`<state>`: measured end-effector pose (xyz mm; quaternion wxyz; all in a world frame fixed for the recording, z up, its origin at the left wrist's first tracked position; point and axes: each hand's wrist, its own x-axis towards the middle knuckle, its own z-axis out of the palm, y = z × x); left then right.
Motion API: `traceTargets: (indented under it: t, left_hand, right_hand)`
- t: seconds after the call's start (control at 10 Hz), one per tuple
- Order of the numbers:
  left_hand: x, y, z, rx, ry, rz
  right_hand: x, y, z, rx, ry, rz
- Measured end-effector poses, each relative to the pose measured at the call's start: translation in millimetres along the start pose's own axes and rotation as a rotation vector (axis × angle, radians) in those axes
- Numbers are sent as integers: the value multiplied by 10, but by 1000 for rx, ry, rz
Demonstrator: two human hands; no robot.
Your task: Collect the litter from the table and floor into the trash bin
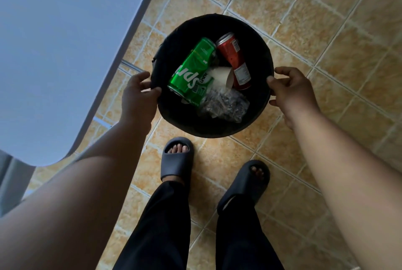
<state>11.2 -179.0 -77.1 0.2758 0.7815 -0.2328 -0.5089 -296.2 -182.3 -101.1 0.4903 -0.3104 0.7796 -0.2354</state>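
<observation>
Black trash bin (239, 19), mouth up, over the tiled floor (326, 30) beside the table (54, 52). Left hand (139, 93) and right hand (291, 93) each pinch its rim on opposite sides. Inside lie two cans: the green can (191, 69) slants near-left to far-right, the red can (236, 61) far-left to near-right. With them are one white paper scrap (219, 76) and one crumpled wrapper (224, 102).

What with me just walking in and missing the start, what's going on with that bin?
A person stands over the black trash bin, left hand and right hand gripping opposite sides of its rim. Inside lie a green can, a red can, a white paper cup and a crumpled clear wrapper. It is beside the table; whether it is lifted off the floor is unclear.
</observation>
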Motion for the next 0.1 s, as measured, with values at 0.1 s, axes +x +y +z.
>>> traceTargets:
  t: [0.1]
  left_hand:
    - [-118,-25,25,198,136,90]
  right_hand:
    - [-111,-48,-47,-69,59,-27]
